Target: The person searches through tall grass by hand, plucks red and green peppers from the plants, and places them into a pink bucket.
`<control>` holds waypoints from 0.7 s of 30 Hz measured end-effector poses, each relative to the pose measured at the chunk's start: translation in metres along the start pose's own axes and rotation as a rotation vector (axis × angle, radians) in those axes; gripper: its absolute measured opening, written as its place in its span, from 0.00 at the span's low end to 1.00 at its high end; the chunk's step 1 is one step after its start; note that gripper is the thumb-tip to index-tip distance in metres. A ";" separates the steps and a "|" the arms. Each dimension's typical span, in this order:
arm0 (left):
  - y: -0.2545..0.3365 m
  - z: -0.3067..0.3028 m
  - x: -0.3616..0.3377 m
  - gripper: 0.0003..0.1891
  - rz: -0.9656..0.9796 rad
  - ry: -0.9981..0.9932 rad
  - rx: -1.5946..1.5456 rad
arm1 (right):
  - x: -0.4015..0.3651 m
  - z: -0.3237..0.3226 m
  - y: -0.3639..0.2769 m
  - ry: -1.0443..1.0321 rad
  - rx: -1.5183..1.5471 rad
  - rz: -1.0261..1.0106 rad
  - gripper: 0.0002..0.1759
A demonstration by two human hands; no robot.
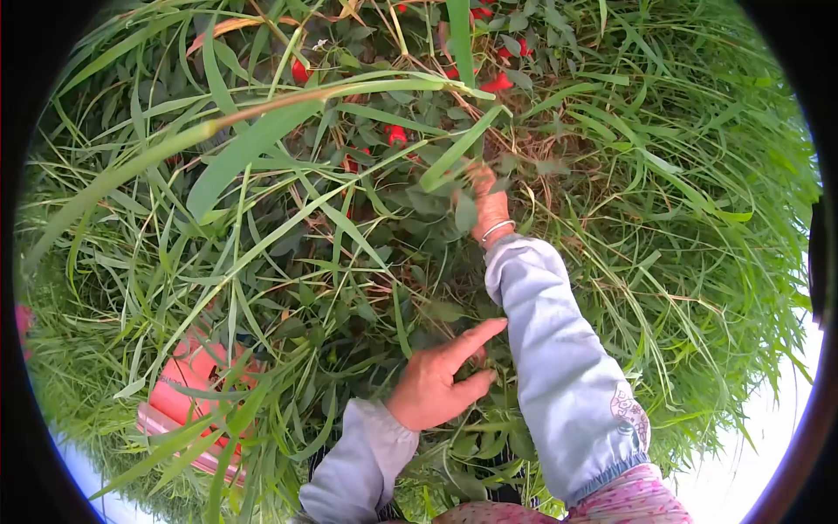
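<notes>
My left hand (439, 381) is low in the middle of the view, its thumb and index finger stretched apart over green leaves, with nothing visible between them. Farther forward, my right hand (485, 203) reaches in among the plants, a pale bangle (497, 229) at its wrist. Leaves cover its fingers, so what they touch is hidden. Red peppers (395, 135) hang among the dark leaves to the left of my right hand, and another red pepper (497, 83) shows beyond it.
A red container (185, 382) stands at the lower left, partly behind grass. Long grass blades (253, 157) cross the upper left, close to the camera. Dense grass (716, 175) fills the right side, and brownish dry stems (546, 175) lie right of my right hand.
</notes>
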State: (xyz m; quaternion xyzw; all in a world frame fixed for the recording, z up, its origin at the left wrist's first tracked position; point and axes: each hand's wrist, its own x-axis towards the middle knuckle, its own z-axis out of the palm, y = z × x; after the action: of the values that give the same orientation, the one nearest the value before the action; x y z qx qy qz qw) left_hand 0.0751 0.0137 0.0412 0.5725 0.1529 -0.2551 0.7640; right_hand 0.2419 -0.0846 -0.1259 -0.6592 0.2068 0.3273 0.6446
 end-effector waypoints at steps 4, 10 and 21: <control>-0.003 -0.022 0.009 0.21 -0.092 0.316 -0.354 | -0.006 0.008 -0.028 -0.004 0.087 -0.173 0.14; -0.006 -0.033 0.021 0.14 -0.142 0.636 -0.380 | -0.048 0.022 -0.038 -0.203 -0.434 -0.280 0.10; -0.007 -0.049 0.042 0.22 -0.155 0.752 -0.565 | -0.076 0.051 -0.019 -0.292 -0.973 -0.165 0.12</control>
State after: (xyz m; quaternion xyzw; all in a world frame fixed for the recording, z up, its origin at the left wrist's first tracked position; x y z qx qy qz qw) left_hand 0.1088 0.0498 -0.0016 0.3817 0.5245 -0.0348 0.7603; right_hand 0.1933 -0.0442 -0.0568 -0.8445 -0.1143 0.4222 0.3090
